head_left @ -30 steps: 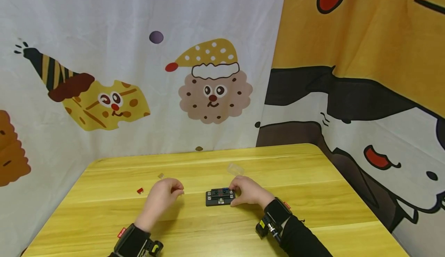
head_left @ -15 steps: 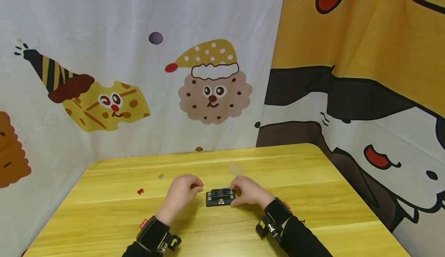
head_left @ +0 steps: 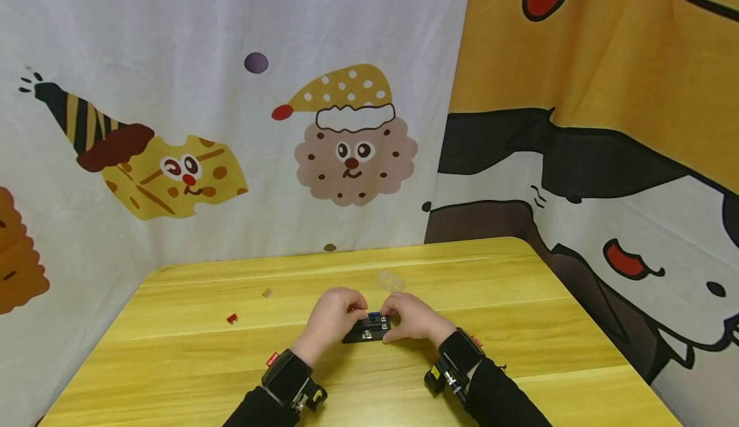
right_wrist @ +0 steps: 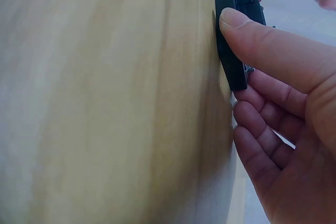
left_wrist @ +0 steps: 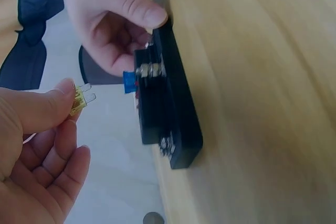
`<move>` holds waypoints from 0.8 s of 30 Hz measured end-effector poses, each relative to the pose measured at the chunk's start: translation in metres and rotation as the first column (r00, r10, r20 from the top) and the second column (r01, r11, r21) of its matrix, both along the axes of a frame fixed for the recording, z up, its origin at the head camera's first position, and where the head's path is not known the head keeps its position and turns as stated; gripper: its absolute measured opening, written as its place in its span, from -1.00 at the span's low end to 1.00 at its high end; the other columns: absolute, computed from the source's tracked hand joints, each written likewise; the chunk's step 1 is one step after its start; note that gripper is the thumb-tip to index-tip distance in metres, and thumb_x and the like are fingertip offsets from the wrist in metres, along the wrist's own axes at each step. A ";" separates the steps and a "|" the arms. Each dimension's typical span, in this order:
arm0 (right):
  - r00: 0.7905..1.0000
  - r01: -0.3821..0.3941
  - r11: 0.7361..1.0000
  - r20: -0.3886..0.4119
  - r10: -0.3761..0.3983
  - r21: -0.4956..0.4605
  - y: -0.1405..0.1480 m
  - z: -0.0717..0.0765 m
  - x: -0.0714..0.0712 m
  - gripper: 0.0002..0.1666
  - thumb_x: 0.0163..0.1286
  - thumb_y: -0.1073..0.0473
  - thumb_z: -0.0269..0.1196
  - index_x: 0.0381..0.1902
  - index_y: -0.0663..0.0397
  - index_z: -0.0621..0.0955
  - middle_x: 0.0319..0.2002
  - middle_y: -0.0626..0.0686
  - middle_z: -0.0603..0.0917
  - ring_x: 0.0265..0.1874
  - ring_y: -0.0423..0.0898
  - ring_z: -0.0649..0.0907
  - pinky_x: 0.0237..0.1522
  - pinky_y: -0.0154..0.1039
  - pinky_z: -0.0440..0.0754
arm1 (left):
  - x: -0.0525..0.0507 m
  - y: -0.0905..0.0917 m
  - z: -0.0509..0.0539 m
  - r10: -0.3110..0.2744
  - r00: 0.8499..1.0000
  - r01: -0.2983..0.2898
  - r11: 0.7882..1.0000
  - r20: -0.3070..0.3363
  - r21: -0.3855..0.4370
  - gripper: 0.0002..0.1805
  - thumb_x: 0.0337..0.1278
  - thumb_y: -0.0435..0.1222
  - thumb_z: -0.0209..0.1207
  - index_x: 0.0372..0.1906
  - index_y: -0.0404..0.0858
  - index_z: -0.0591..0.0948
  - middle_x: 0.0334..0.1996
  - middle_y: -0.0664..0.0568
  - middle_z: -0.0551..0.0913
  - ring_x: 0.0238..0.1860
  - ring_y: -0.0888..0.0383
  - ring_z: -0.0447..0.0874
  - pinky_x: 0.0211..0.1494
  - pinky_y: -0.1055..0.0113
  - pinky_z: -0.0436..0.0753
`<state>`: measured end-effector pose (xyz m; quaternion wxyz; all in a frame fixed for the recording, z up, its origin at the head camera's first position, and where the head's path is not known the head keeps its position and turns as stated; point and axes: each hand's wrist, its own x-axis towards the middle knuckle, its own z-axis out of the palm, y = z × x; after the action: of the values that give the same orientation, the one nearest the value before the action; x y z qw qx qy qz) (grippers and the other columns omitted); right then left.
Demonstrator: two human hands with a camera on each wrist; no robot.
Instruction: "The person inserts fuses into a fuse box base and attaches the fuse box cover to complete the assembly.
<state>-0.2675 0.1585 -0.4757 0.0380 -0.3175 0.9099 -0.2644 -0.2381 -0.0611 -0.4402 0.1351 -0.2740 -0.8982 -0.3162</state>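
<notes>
A black fuse block [head_left: 369,334] with metal screw terminals lies flat on the wooden table. Its right end is held by my right hand [head_left: 417,319], thumb at the near edge and fingers behind. Between thumb and forefinger, my left hand [head_left: 335,318] pinches a yellow blade fuse [left_wrist: 79,101]. In the left wrist view its two metal prongs point toward the block, with a gap between them. A blue fuse [left_wrist: 129,82] sits in the block near the right hand. From the head view, the left hand hides the block's left end.
To the left on the table [head_left: 173,350] lie a red blade fuse [head_left: 232,318] and a small pale yellowish piece [head_left: 267,293]. A clear plastic cover [head_left: 391,281] is behind the right hand. Printed curtains [head_left: 358,222] hang along the table's back edge.
My left hand has moved right, from beside the red fuse to above the left part of the fuse block. The right hand and block have stayed in place.
</notes>
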 end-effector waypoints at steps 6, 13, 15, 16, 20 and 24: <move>1.000 -0.014 1.000 -0.013 0.014 -0.008 0.000 0.001 0.000 -0.51 -0.06 0.08 0.62 -0.20 0.05 0.65 -0.23 -0.09 0.57 -0.22 -0.13 0.56 -0.06 -0.15 0.54 | -0.003 0.009 -0.004 -0.025 1.000 0.025 1.000 0.007 -0.014 -0.89 0.01 -0.39 0.44 -0.45 -0.18 0.70 -0.48 0.17 0.64 -0.44 0.27 0.53 -0.31 0.35 0.54; 1.000 -0.017 1.000 -0.015 0.017 -0.010 0.000 0.001 0.000 -0.52 -0.07 0.08 0.62 -0.20 0.04 0.66 -0.24 -0.09 0.57 -0.23 -0.13 0.55 -0.07 -0.17 0.53 | -0.004 0.017 -0.006 -0.042 0.999 0.042 0.999 -0.011 -0.035 -0.84 -0.02 -0.39 0.45 -0.51 -0.16 0.67 -0.52 0.19 0.61 -0.47 0.29 0.50 -0.34 0.37 0.53; 1.000 -0.016 1.000 -0.012 0.016 -0.012 0.000 0.001 0.000 -0.53 -0.06 0.09 0.62 -0.21 0.04 0.66 -0.24 -0.09 0.57 -0.23 -0.13 0.56 -0.07 -0.17 0.54 | -0.005 0.019 -0.007 -0.042 0.999 0.041 0.998 -0.015 -0.044 -0.83 -0.03 -0.39 0.45 -0.52 -0.15 0.67 -0.53 0.19 0.61 -0.47 0.28 0.50 -0.35 0.38 0.53; 1.000 -0.014 1.000 -0.010 0.013 -0.012 0.000 0.001 0.001 -0.53 -0.06 0.08 0.62 -0.20 0.03 0.66 -0.24 -0.09 0.57 -0.23 -0.13 0.56 -0.07 -0.17 0.54 | -0.005 0.020 -0.008 -0.040 0.999 0.039 0.998 -0.016 -0.049 -0.83 -0.03 -0.39 0.46 -0.52 -0.15 0.67 -0.53 0.19 0.61 -0.47 0.28 0.51 -0.35 0.38 0.53; 1.000 -0.012 1.000 -0.005 0.012 -0.012 0.000 0.002 0.001 -0.54 -0.04 0.08 0.61 -0.20 0.03 0.65 -0.23 -0.07 0.58 -0.22 -0.13 0.56 -0.06 -0.17 0.54 | -0.006 0.022 -0.011 -0.026 1.000 0.025 0.997 -0.013 -0.066 -0.83 -0.06 -0.40 0.47 -0.52 -0.15 0.68 -0.52 0.18 0.61 -0.46 0.27 0.52 -0.33 0.37 0.54; 1.000 -0.017 1.000 -0.004 0.017 -0.020 0.000 0.003 0.001 -0.53 -0.04 0.09 0.61 -0.20 0.08 0.65 -0.23 -0.05 0.58 -0.22 -0.10 0.56 -0.06 -0.15 0.54 | -0.006 0.025 -0.013 -0.011 1.000 0.010 0.997 -0.012 -0.081 -0.84 -0.07 -0.40 0.48 -0.52 -0.16 0.69 -0.51 0.16 0.63 -0.44 0.25 0.55 -0.31 0.35 0.57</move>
<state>-0.2660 0.1583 -0.4730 0.0351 -0.3261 0.9045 -0.2725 -0.2444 -0.0356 -0.4535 0.1277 -0.2858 -0.9080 -0.2785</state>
